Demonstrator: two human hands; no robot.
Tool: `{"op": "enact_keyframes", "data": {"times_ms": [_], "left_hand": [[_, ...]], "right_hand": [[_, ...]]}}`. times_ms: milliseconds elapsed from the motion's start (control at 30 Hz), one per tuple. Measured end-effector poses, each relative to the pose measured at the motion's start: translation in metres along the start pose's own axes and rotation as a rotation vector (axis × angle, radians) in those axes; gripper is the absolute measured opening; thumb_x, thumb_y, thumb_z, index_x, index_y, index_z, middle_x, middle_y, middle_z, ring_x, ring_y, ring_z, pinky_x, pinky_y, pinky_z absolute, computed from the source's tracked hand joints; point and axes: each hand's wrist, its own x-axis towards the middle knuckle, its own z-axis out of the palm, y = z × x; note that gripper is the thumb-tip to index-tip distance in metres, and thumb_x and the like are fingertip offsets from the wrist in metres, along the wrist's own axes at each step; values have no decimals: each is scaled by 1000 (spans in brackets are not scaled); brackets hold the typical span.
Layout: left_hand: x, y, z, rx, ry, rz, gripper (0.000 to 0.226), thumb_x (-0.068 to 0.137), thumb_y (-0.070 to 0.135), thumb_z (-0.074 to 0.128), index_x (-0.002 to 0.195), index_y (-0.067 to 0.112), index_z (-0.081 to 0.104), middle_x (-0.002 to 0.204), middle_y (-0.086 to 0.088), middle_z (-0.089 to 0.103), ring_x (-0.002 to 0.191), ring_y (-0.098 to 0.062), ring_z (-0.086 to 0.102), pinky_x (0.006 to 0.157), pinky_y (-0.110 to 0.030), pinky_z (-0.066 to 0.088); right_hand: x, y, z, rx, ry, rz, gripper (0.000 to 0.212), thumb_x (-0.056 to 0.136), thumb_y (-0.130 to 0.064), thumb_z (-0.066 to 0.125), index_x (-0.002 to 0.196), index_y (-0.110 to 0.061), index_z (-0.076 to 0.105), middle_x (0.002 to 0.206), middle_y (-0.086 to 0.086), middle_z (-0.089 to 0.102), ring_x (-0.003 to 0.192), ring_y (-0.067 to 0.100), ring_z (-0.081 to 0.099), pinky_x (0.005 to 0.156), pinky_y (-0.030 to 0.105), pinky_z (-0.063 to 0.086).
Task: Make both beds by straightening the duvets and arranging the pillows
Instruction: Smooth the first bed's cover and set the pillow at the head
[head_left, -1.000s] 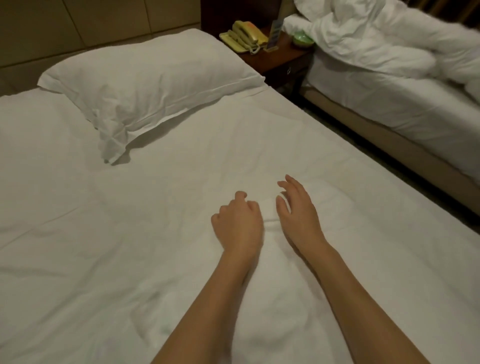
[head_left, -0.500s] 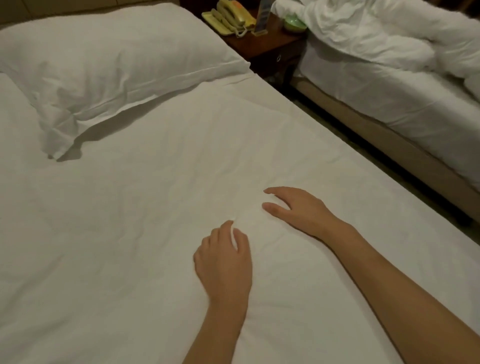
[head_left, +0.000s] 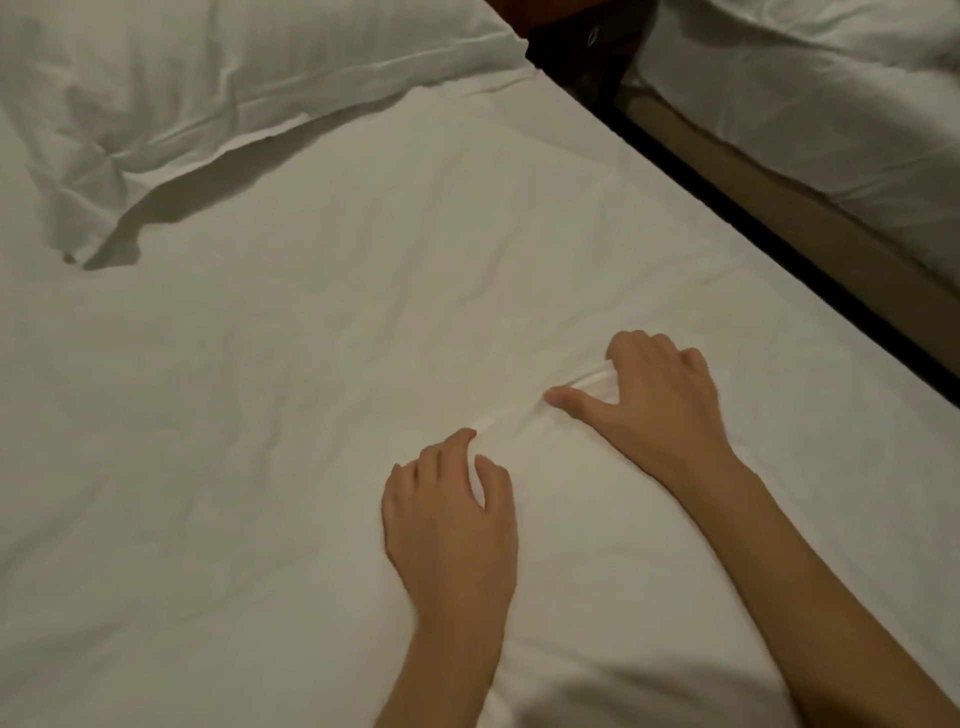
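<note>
My right hand pinches a ridge of the duvet between curled fingers and thumb; my left hand, just beside it, pinches the same ridge. I judge I'm gathering cloth to straighten it; next calls for a level pull. The pillow lies beyond the ridge, the second bed apart, unmade.

Both bare forearms reach forward. The left hand lies palm down, fingers curled, pinching cloth; the right hand grips a fold.
</note>
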Motion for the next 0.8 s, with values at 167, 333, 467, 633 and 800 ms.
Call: {"op": "enact_keyframes", "data": {"times_ms": [167, 333, 467, 633, 800], "left_hand": [[-7, -9, 5, 15, -8, -22, 51, 88, 38, 25, 112, 22, 67, 103, 5, 69, 99, -20, 58, 105, -43, 38], [-5, -17, 10, -26, 14, -36, 53, 86, 35, 23, 114, 24, 67, 107, 6, 68, 102, -12, 49, 107, -45, 37], [1, -19, 26, -3, -9, -40, 55, 85, 36, 22, 114, 25, 67, 108, 6, 69, 103, -18, 59, 110, -40, 28], [5, -17, 31, -17, -29, -30, 52, 85, 37, 25, 111, 23, 68, 105, 3, 70, 97, -20, 63, 108, -45, 34], [6, -17, 24, -90, -36, -7, 56, 84, 38, 23, 116, 24, 66, 107, 3, 69, 100, -21, 61, 104, -50, 38]], "right_hand": [[-5, 1, 18, 42, -4, 8, 74, 65, -86, 18, 94, -23, 45, 93, -8, 44, 95, 16, 40, 82, 29, 21], [-3, 4, 32, 75, -72, -6, 81, 72, -81, 12, 130, -37, 47, 135, -11, 45, 134, 11, 28, 117, 43, 10], [5, 8, 60, 49, -223, 5, 69, 84, -76, 17, 137, -40, 41, 146, -13, 38, 140, 10, 22, 118, 44, 4], [9, 10, 67, 54, -256, 23, 57, 91, -65, 25, 138, -39, 41, 149, -12, 35, 142, 10, 20, 117, 43, 3], [5, 4, 55, 75, -205, 36, 55, 94, -61, 28, 141, -35, 40, 151, -9, 34, 141, 10, 23, 118, 43, 3]]}}
